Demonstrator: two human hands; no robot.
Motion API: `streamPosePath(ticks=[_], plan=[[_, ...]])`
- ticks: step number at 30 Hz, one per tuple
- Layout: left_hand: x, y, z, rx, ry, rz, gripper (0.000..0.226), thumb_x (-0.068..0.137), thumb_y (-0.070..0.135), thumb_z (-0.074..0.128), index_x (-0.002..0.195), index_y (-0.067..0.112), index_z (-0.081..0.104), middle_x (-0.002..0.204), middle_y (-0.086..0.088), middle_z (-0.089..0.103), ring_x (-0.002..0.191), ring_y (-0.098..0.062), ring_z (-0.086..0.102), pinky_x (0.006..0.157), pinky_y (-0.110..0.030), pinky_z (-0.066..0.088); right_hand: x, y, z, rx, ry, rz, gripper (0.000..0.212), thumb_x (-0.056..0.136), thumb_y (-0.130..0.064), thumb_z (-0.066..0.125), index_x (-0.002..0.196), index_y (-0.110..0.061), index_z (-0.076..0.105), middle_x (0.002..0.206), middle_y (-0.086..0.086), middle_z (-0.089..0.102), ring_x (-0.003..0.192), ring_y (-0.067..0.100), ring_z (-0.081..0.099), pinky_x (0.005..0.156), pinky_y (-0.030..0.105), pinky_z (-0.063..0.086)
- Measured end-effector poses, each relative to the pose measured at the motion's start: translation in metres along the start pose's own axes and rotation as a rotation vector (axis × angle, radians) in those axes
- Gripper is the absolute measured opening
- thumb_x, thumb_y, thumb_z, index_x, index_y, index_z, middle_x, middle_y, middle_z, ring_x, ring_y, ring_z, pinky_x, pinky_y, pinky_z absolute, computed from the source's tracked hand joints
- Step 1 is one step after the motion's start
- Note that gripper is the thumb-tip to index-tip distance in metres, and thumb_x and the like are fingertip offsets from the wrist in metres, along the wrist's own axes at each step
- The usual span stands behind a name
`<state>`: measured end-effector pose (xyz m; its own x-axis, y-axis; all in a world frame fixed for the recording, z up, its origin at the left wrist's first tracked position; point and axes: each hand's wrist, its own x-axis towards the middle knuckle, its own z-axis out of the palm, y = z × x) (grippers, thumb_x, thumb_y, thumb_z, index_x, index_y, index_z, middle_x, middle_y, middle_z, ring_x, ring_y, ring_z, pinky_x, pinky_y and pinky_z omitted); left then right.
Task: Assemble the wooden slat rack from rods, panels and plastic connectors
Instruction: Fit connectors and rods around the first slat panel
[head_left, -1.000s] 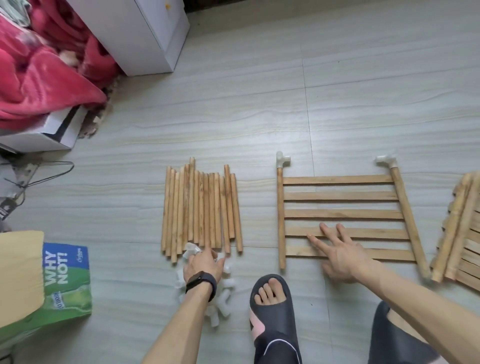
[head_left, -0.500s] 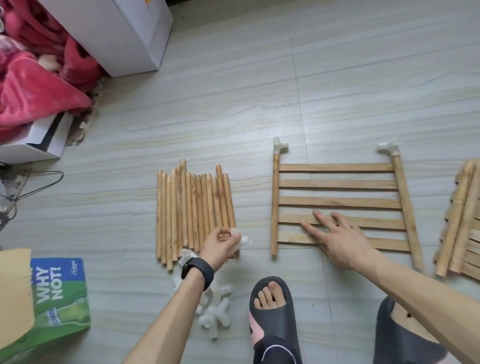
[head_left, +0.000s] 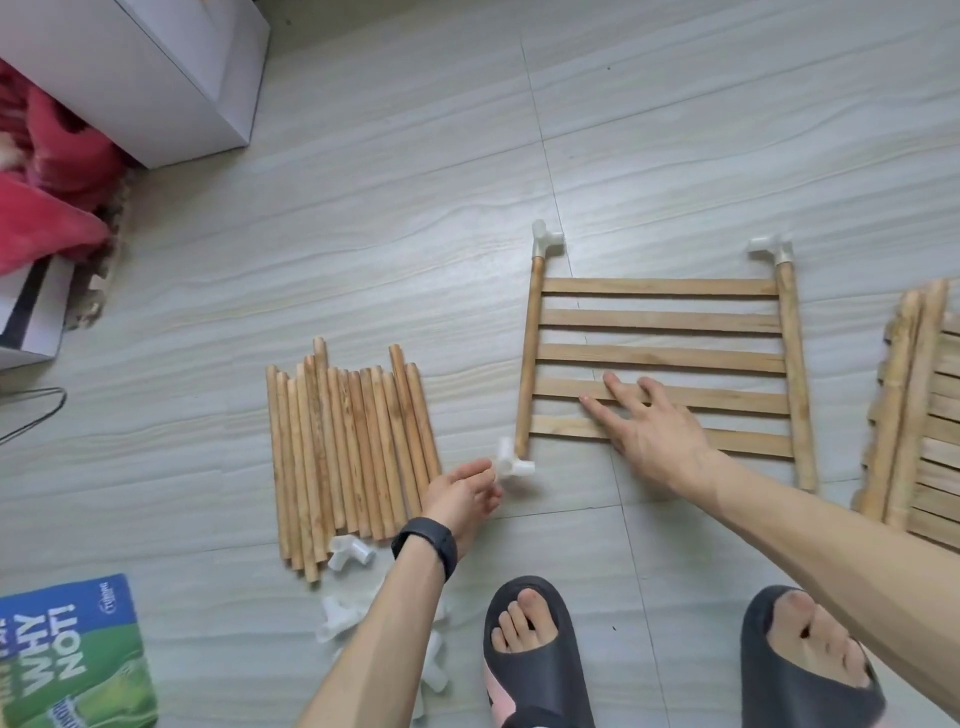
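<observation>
Two side rods (head_left: 529, 358) running near-to-far, left hand (head_left: 460, 493) pinching connector (head_left: 511, 464)

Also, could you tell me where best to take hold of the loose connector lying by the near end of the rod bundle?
I'd pinch the loose connector across one tube arm from above: it lies on the floor with arms splayed, and the rods crowd its far side.

Both arms reach forward and down, hands apart.
The left hand (head_left: 462, 493), a black band (head_left: 425, 545) on its wrist, pinches a white connector (head_left: 511, 465) at its fingertips. The right hand (head_left: 654, 434), off to its right, lies palm down with fingers spread on a panel (head_left: 660, 322).
</observation>
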<state>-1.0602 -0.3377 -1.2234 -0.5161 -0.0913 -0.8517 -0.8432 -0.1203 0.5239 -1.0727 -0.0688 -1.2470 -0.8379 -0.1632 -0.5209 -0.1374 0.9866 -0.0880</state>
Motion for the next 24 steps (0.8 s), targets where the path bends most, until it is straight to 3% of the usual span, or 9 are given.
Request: streamPosePath(ticks=[3,8,12,16,20,24], plan=[[0.009,-0.005,0.0,0.384,0.118,0.114,0.012,0.09,0.011,0.07,0.099,0.014,0.062,0.102,-0.011,0.068,0.077,-0.02,0.066,0.075,-0.037,0.059,0.005,0.004,-0.001,0.01,0.024,-0.003,0.066,0.106,-0.041,0.038,0.156,-0.051,-0.003,0.17,-0.007,-0.007,0.148,0.036,0.013,0.107,0.05,0.04],[0.008,-0.011,0.014,0.508,0.09,0.304,0.047,0.081,0.022,0.079,0.119,0.026,0.052,0.115,0.0,0.057,0.098,-0.024,0.066,0.085,-0.039,0.056,0.007,0.008,0.004,0.021,0.037,-0.012,0.064,0.105,-0.047,0.037,0.156,-0.052,-0.001,0.17,-0.007,-0.004,0.145,0.035,0.015,0.105,0.052,0.039],[0.002,-0.019,0.037,0.634,0.077,0.44,0.066,0.074,0.042,0.082,0.126,0.038,0.042,0.118,0.006,0.049,0.1,-0.017,0.064,0.09,-0.037,0.053,0.007,0.008,0.005,0.022,0.044,-0.011,0.064,0.105,-0.049,0.037,0.156,-0.052,-0.001,0.169,-0.007,-0.005,0.145,0.035,0.015,0.105,0.052,0.039],[-0.001,-0.026,0.055,0.858,0.188,0.535,0.064,0.07,0.063,0.077,0.114,0.038,0.037,0.117,0.01,0.043,0.104,-0.013,0.057,0.077,-0.031,0.046,0.007,0.008,0.005,0.023,0.043,-0.007,0.063,0.105,-0.048,0.037,0.156,-0.051,-0.001,0.169,-0.008,-0.006,0.145,0.035,0.014,0.107,0.053,0.038],[0.003,-0.033,0.058,1.299,0.313,0.778,0.067,0.074,0.063,0.073,0.125,0.04,0.037,0.125,0.002,0.037,0.098,-0.021,0.055,0.063,-0.035,0.05,0.006,0.007,0.004,0.02,0.045,-0.009,0.062,0.106,-0.048,0.035,0.157,-0.051,0.0,0.169,-0.008,-0.007,0.146,0.035,0.014,0.108,0.052,0.036],[0.008,-0.038,0.056,1.492,0.198,0.834,0.049,0.083,0.059,0.066,0.124,0.04,0.049,0.132,0.0,0.044,0.112,-0.023,0.051,0.074,-0.037,0.051,0.005,0.007,0.002,0.01,0.034,-0.007,0.062,0.106,-0.046,0.034,0.157,-0.05,-0.001,0.169,-0.008,-0.008,0.147,0.035,0.014,0.108,0.051,0.036]])
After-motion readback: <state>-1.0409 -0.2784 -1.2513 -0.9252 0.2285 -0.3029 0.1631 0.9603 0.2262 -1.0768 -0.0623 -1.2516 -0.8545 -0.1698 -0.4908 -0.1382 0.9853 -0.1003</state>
